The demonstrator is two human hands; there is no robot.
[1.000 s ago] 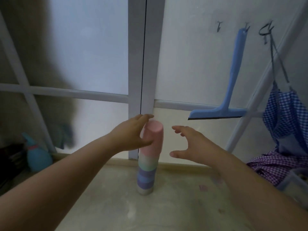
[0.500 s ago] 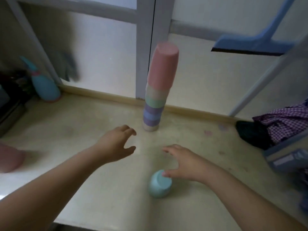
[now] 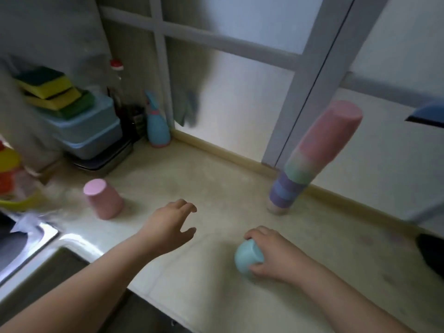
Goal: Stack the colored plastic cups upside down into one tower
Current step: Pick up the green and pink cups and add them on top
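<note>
A tower of upside-down cups [image 3: 310, 162] stands on the beige counter near the window frame, pink on top, then green, purple and a beige one at the base. My right hand [image 3: 271, 252] is closed around a light blue upside-down cup [image 3: 247, 257] at the counter's near part. A single pink cup [image 3: 103, 199] stands upside down at the left, near the sink. My left hand [image 3: 171, 224] hovers open between the pink cup and the blue cup, touching neither.
A steel sink [image 3: 21, 241] lies at the left edge. Behind it are blue boxes [image 3: 89, 131] with yellow-green sponges [image 3: 52, 90] on top, a bottle and a blue spray bottle [image 3: 157, 126]. The counter's front edge [image 3: 153, 294] runs below my arms. A dark object [image 3: 432, 253] sits far right.
Both hands left the tower and came down to the counter. My right hand has closed on the blue cup; the view has swung down and left, bringing the pink cup into sight.
</note>
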